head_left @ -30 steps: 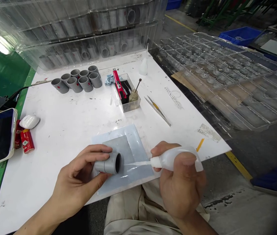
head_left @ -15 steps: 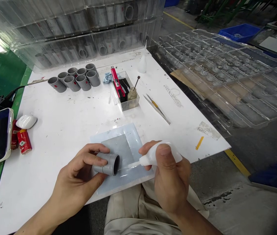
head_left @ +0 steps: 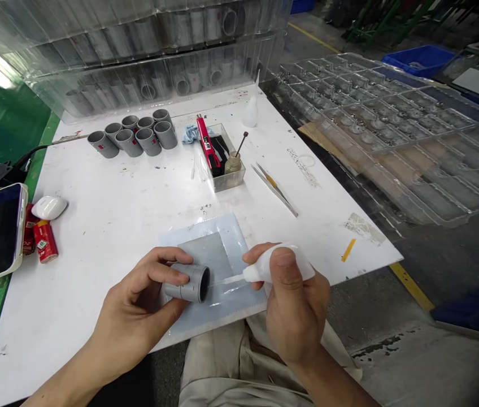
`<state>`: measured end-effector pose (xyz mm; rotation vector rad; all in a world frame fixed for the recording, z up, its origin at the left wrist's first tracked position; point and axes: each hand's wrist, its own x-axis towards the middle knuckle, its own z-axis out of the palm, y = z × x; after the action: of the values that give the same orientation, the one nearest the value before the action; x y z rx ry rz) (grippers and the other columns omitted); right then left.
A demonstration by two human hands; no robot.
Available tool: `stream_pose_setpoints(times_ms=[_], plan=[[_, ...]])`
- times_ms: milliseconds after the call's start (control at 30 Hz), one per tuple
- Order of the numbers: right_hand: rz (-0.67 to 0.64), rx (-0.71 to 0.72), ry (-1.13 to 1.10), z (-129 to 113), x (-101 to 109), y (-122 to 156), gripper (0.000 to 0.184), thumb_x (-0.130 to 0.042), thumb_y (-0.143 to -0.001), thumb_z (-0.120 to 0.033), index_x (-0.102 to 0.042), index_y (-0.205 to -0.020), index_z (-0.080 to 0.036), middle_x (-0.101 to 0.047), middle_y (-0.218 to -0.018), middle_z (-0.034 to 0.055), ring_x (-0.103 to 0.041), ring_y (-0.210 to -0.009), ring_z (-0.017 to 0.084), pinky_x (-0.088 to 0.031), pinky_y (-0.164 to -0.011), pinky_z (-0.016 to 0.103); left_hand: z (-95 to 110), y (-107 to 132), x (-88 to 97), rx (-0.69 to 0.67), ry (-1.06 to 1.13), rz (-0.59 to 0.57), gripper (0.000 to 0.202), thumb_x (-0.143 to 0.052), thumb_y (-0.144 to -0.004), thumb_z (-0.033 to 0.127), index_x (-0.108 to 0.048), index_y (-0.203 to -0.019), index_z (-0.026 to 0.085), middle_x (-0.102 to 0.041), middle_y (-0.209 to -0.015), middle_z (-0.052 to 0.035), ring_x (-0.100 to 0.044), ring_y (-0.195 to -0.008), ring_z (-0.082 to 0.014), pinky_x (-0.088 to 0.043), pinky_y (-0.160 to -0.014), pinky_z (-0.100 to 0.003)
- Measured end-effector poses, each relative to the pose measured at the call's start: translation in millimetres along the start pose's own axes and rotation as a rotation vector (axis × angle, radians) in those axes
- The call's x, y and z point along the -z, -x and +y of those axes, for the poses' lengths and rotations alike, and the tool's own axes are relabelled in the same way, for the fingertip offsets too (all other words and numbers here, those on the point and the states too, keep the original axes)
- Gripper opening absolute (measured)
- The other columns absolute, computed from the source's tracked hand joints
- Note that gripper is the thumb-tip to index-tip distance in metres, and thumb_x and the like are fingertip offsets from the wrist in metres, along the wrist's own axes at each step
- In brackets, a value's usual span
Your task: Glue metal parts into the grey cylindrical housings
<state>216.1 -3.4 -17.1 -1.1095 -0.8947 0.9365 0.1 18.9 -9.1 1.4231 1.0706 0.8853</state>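
Left hand (head_left: 135, 308) grips short grey plastic tube (head_left: 194, 284) on its side over glossy pale-blue sheet (head_left: 233, 230). Right hand (head_left: 292, 308) clasps translucent white squeeze bottle (head_left: 263, 264), thin nozzle (head_left: 234, 279) aimed at tube's mouth; tip contact unclear.

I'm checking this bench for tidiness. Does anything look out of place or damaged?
The table is marked by a scuffed patch near its right corner, perhaps residue or wear. The red cutter juts askew from the box. The tube in the left hand and bottle in the right hand show no visible damage.
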Motion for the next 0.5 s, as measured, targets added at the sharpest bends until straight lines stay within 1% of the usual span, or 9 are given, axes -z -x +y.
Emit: stream_pose_setpoints(times_ms=[233,333,400,500], plan=[[0.045,0.009,0.055,0.8,-1.5,-1.3,0.045,-0.063,-0.121,-0.055,-0.079,-0.093,-0.024,-0.068,-0.084,0.0014,-0.060,-0.070,0.023,-0.049,-0.060,0.029,0.1,-0.4,-0.5,-0.017,0.012,-0.008,0.031,-0.072,-0.093,0.004,-0.072,-0.107,0.032,-0.064,-0.127,-0.0044,-0.061,-0.124,-0.0152,-0.055,-0.090,-0.016],[0.061,0.029,0.058,0.3,-2.4,-2.1,0.047,-0.062,-0.121,-0.057,-0.079,-0.094,-0.023,-0.065,-0.080,0.0010,-0.059,-0.068,0.023,-0.048,-0.060,0.029,-0.8,0.4,-0.6,-0.018,0.021,-0.011,0.031,-0.072,-0.094,0.005,-0.072,-0.109,0.032,-0.063,-0.129,-0.0039,-0.060,-0.123,-0.0141,-0.055,-0.089,-0.014],[0.074,0.046,0.037,0.2,-2.8,-3.0,0.047,-0.062,-0.121,-0.057,-0.079,-0.094,-0.022,-0.064,-0.078,0.0012,-0.058,-0.068,0.023,-0.047,-0.060,0.030,-1.1,0.4,-0.6,-0.028,0.029,-0.014,0.032,-0.072,-0.094,0.006,-0.071,-0.112,0.033,-0.063,-0.130,-0.0038,-0.060,-0.123,-0.0138,-0.055,-0.089,-0.014],[0.094,0.067,-0.030,0.3,-2.6,-4.0,0.048,-0.062,-0.121,-0.058,-0.078,-0.094,-0.022,-0.065,-0.082,0.0027,-0.056,-0.066,0.024,-0.045,-0.061,0.032,-0.8,-0.7,-0.7,-0.042,0.034,-0.027,0.035,-0.072,-0.095,0.007,-0.071,-0.118,0.033,-0.062,-0.130,-0.0041,-0.059,-0.123,-0.0142,-0.055,-0.090,-0.015]])
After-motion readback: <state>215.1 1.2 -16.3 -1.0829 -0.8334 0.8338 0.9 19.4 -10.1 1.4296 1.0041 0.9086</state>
